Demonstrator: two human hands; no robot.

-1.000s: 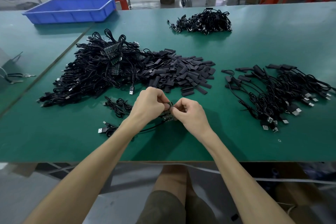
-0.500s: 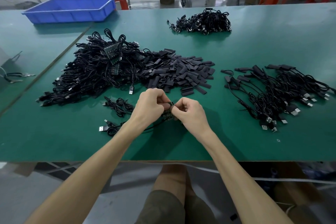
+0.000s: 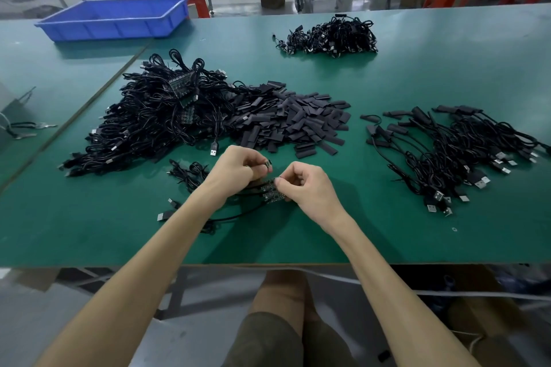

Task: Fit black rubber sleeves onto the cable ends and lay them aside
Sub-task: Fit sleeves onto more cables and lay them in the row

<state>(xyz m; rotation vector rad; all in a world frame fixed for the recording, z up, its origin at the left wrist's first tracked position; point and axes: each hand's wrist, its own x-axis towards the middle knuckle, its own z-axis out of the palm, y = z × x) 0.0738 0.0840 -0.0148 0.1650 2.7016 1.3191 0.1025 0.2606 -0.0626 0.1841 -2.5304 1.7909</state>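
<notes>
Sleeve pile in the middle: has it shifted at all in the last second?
No. The sleeve pile lies where it was, judged against the blue tray.

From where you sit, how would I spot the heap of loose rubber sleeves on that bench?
Start at the green table and find the big tangle of black cables left of centre. The sleeve heap lies against its right side. Unlike that tangle and the cable pile further right, it is all short flat black strips, with no wires or metal plugs.
</notes>
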